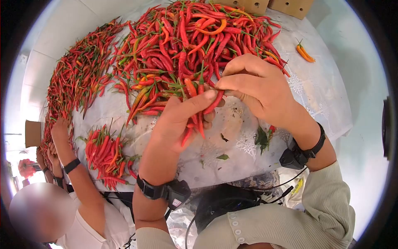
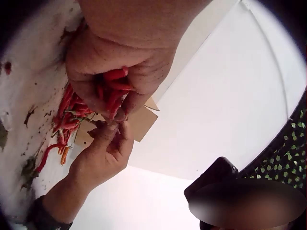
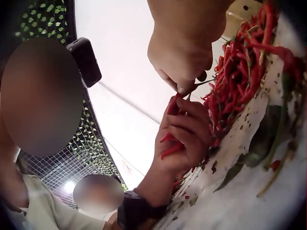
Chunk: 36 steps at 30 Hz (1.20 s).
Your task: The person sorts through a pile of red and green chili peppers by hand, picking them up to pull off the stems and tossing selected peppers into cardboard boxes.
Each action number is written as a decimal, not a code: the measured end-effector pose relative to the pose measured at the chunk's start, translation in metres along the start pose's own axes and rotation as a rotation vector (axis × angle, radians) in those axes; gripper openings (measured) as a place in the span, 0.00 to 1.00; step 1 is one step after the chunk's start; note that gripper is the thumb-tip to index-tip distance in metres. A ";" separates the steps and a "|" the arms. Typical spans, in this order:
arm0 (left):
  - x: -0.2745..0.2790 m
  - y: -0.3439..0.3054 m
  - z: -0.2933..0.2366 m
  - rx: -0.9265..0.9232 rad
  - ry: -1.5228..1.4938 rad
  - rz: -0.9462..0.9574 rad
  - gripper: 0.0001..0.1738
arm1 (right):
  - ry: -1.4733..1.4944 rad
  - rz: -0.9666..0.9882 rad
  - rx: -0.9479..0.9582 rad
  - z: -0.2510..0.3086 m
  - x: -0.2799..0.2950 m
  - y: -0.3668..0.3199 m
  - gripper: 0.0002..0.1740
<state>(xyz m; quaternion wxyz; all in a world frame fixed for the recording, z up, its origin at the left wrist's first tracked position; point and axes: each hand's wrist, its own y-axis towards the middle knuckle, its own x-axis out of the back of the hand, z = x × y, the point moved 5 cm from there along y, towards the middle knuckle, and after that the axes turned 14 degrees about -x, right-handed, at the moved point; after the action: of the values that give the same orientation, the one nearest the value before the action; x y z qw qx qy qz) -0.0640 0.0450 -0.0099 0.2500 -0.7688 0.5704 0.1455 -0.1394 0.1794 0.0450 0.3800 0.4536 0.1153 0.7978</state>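
Several red chili peppers (image 1: 200, 90) are gripped in a bunch by my left hand (image 1: 172, 118), its thumb laid across them and their tips poking out below. My right hand (image 1: 263, 89) meets it at the thumb, pinching the upper end of one red chili (image 1: 214, 103) between thumb and forefinger. In the right wrist view, a green stem (image 3: 206, 82) sticks out beside the pinching fingertips, and chili tips (image 3: 172, 149) show between the left fingers. Just beyond both hands lies a large heap of red chilies (image 1: 166, 45), a few of them orange.
A small pile of chilies (image 1: 103, 153) lies at left on the white-covered table (image 1: 286, 145). Another long heap (image 1: 78, 70) runs along the far left, near another person's arm (image 1: 85, 182). Cardboard boxes (image 1: 290, 7) stand at the back. An orange chili pair (image 1: 305, 53) and leaves (image 1: 262, 139) lie right.
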 end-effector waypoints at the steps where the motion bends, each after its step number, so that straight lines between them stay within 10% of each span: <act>1: -0.004 -0.001 -0.001 -0.017 -0.003 -0.014 0.11 | 0.007 -0.009 0.013 0.000 0.000 0.001 0.11; 14: -0.005 -0.001 -0.006 -0.207 0.125 0.023 0.22 | 0.725 0.269 -0.619 -0.020 -0.026 -0.012 0.11; 36: 0.000 -0.001 -0.010 -0.320 0.030 -0.033 0.22 | 0.878 0.428 -0.742 -0.018 -0.032 -0.015 0.11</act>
<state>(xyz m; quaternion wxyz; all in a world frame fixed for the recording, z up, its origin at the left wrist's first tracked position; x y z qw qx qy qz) -0.0638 0.0397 -0.0009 0.1179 -0.8102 0.5308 0.2189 -0.1363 0.1698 0.0063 0.2609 -0.0668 -0.1180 0.9558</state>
